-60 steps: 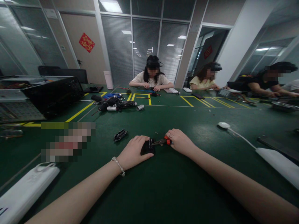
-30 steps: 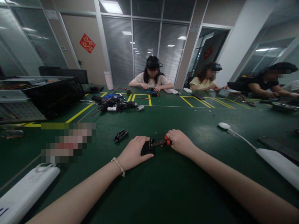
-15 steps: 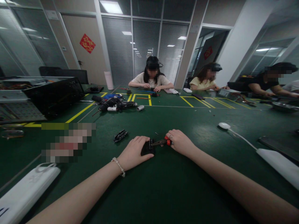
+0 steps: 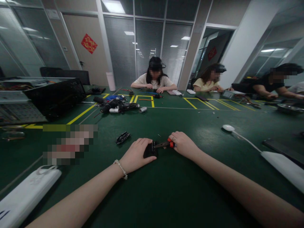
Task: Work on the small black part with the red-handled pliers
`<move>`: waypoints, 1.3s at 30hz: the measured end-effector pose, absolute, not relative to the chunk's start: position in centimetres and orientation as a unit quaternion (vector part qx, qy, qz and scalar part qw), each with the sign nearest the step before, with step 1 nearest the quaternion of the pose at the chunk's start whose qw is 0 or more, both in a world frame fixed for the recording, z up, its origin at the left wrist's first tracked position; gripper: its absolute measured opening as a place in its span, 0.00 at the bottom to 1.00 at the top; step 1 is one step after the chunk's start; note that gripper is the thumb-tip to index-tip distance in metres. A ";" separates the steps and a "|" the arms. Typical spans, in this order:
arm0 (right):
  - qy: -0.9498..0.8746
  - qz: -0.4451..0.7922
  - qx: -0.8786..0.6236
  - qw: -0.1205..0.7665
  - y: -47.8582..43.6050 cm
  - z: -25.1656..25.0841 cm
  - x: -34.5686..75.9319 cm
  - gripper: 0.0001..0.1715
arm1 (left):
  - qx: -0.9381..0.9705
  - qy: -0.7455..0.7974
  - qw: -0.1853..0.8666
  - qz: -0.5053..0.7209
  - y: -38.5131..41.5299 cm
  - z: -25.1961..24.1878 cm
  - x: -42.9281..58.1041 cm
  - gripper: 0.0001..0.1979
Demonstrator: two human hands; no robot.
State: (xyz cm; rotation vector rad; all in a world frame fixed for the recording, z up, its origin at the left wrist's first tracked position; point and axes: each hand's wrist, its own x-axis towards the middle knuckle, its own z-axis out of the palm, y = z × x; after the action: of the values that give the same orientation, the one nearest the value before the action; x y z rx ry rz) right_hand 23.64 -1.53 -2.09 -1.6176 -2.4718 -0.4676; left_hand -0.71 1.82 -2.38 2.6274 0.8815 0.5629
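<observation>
On the green tabletop [image 4: 180,183], my left hand [image 4: 136,155] grips a small black block-shaped part [image 4: 150,150] between thumb and fingers. What kind of part it is, I cannot make out. My right hand [image 4: 184,145] is closed around the red handles of long-nose pliers [image 4: 163,144]. Their tips point left and reach the right edge of the black part; whether they pinch anything there is too small to tell. A second black part [image 4: 123,138], with a ridged, open shape, lies left of my left hand. Just beyond the pliers is a tiny thin pin-like piece [image 4: 159,135].
A black computer case [image 4: 57,98] stands at the left. Farther back lies a tangle of black cables [image 4: 116,105]. White power banks or boxes flank me left [image 4: 33,190] and right [image 4: 282,169], the latter with a cable and white mouse-like piece [image 4: 228,128]. Several people sit across.
</observation>
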 end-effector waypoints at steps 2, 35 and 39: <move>-0.824 -0.159 -0.538 0.077 -1.5 -2.1 23.7 0.13 | 0.918 0.307 0.157 0.196 1.8 -2.4 -0.7 0.27; -0.825 -0.160 -0.536 0.083 -1.5 -2.3 23.7 0.12 | 0.919 0.305 0.152 0.197 1.8 -2.3 -0.7 0.27; -0.825 -0.155 -0.537 0.086 -1.5 -2.2 23.7 0.13 | 0.919 0.307 0.154 0.196 1.8 -2.2 -0.7 0.27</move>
State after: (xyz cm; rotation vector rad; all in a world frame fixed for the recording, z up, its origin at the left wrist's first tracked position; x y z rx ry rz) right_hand 23.73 -1.49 -2.22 -1.5998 -2.4581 -0.4621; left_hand -0.71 1.78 -2.24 2.6332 0.8793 0.5605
